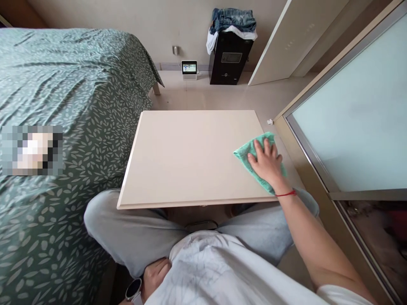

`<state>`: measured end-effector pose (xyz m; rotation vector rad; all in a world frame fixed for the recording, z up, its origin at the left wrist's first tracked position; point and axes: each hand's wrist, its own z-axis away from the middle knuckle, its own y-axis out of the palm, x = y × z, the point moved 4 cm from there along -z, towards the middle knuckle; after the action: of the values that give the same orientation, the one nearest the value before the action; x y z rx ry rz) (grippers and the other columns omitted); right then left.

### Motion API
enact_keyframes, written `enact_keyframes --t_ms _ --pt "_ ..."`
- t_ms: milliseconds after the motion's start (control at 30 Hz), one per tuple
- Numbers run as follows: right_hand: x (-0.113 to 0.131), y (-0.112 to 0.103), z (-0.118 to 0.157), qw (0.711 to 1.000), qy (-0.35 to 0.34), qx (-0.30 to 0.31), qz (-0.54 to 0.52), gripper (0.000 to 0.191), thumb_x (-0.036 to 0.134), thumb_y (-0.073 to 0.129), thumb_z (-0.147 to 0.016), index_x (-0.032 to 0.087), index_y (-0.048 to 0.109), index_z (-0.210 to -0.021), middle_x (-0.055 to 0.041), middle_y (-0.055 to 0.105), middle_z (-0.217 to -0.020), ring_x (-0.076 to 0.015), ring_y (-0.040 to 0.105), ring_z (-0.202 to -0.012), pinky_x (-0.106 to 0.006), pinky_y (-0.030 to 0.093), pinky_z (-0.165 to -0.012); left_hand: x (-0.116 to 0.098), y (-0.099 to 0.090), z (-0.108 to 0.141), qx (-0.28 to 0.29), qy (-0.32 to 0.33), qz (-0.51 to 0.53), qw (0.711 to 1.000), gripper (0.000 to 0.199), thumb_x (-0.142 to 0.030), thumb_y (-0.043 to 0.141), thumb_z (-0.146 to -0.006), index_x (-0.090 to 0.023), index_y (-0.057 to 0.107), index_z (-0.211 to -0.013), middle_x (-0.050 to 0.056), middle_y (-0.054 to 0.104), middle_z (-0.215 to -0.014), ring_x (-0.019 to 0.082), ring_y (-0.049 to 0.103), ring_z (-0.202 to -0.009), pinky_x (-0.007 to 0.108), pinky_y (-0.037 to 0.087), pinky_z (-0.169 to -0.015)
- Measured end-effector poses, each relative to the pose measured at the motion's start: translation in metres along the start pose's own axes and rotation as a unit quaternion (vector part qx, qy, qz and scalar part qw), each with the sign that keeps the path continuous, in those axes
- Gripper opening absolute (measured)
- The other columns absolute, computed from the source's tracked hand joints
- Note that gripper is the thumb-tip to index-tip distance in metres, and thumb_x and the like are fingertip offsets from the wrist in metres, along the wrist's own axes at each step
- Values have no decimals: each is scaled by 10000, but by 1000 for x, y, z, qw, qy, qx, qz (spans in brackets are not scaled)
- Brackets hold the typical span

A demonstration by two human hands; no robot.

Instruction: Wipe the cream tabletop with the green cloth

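Well spread, the fingers (265, 148) of the right hand (267, 165) press flat on a green cloth (248, 159), near the right edge of a cream tabletop (187, 156), beside a glass door (349, 106). The left hand (155, 275), half hidden by a white shirt (216, 271), shows no telling grip.

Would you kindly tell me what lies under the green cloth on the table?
The green cloth lies on the cream tabletop, under the right hand; the patch of surface beneath it is covered, so its state cannot be seen.
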<state>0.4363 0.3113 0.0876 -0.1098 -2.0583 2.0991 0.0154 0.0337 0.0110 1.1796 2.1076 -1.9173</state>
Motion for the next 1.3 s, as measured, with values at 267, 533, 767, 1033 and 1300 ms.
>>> enact_keyframes --t_ms 267,533,767,1033,1300 --pt "268 -2 44 926 -360 107 -33 859 572 590 -1188 244 405 -1960 -191 176 -2055 -570 172 -1886 -921 212 -1434 1 1 0 14 1 11 1000 264 -281 392 -753 -199 400 -501 -38 452 -461 68 447 -384 176 280 -401" --pt "417 7 125 814 -571 82 -60 767 575 607 -1192 238 551 -1878 -180 416 -1976 -577 308 -1842 -929 335 -1387 2 0 4 7 -21 0 1000 247 -243 403 -731 -200 365 -490 -48 429 -440 61 426 -363 175 260 -396" --pt "301 4 121 854 -501 93 -104 824 599 695 -1159 284 519 -1899 -125 346 -2020 -491 257 -1884 -888 213 -1470 1 1 3 19 -16 2 1000 254 -233 380 -731 -199 344 -482 -45 412 -434 69 414 -360 192 240 -398" --pt "57 6 116 971 -231 53 -28 810 579 589 -1138 423 482 -1925 -106 428 -1989 -534 328 -1852 -934 305 -1402 -1 0 -2 26 -5 -14 1000 278 -308 397 -733 -204 344 -480 -37 412 -430 82 416 -359 203 236 -397" --pt "-23 9 4 993 -119 12 4 782 560 440 -1171 331 456 -1919 -182 414 -1982 -551 314 -1837 -899 488 -1297 -1 0 -1 28 -5 -7 1000 272 -292 384 -756 -208 377 -497 -36 423 -437 84 432 -362 197 265 -394"
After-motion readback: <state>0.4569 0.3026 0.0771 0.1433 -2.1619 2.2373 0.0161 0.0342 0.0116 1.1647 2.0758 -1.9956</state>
